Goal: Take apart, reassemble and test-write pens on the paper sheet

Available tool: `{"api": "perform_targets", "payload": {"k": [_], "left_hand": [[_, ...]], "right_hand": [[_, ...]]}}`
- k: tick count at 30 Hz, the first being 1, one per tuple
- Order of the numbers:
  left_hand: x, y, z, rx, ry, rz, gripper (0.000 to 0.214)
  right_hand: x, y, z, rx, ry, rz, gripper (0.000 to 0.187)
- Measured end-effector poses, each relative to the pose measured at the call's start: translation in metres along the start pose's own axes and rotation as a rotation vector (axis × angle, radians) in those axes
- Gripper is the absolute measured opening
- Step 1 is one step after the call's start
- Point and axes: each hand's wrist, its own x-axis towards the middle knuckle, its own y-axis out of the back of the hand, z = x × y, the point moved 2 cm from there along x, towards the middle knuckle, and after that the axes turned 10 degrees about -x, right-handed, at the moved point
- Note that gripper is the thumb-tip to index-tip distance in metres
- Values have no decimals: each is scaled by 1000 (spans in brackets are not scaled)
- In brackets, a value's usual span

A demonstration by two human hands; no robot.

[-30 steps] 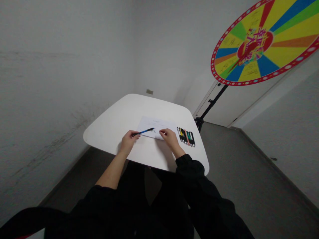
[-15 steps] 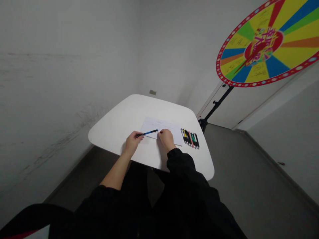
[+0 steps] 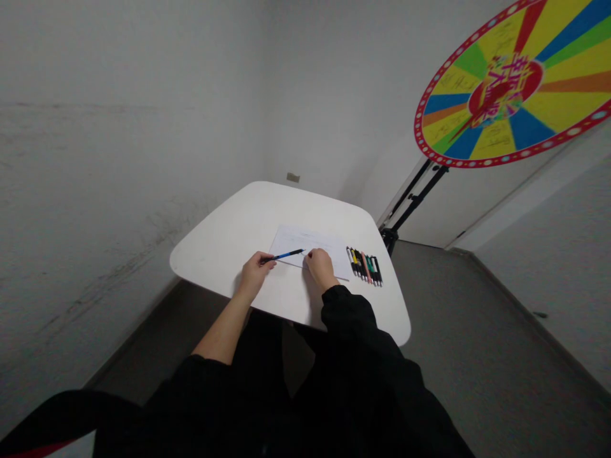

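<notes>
My left hand [image 3: 254, 273] is closed around the rear end of a black and blue pen [image 3: 285, 256], which points right over the paper. Close to the pen's tip, my right hand [image 3: 319, 264] is closed in a pinch. A thin pale bit seems to show at its fingertips, too small to name. Under both the pen and my right hand lies a sheet of white paper [image 3: 289, 236] with faint writing. To the right of the paper is a row of several pens [image 3: 364, 266], in black, white, yellow, pink and green.
The white table [image 3: 224, 229] has rounded corners and stands near the walls. Behind its right side rises a black stand [image 3: 414, 203] bearing a large colourful prize wheel [image 3: 506, 95]. A wall socket [image 3: 293, 177] sits just beyond the far edge.
My right hand has shifted very slightly to the right, a little farther from the pen's tip. My left hand keeps the pen in nearly the same place.
</notes>
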Motion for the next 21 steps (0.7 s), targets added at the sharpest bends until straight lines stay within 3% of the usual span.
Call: {"api": "perform_targets", "payload": {"k": [5, 11, 15, 21], "left_hand": [[1, 0, -1, 6, 7, -3, 28], [-1, 0, 2, 27, 21, -31, 23], [-3, -2, 5, 64, 24, -68, 20], [-8, -3, 9, 130, 18, -111, 18]], "right_hand": [[-9, 10, 10, 18, 68, -2, 17], [-21, 29, 43, 114, 328, 56, 12], [-33, 48, 62, 190, 415, 152, 14], [-47, 64, 64, 196, 521, 199, 24]]}}
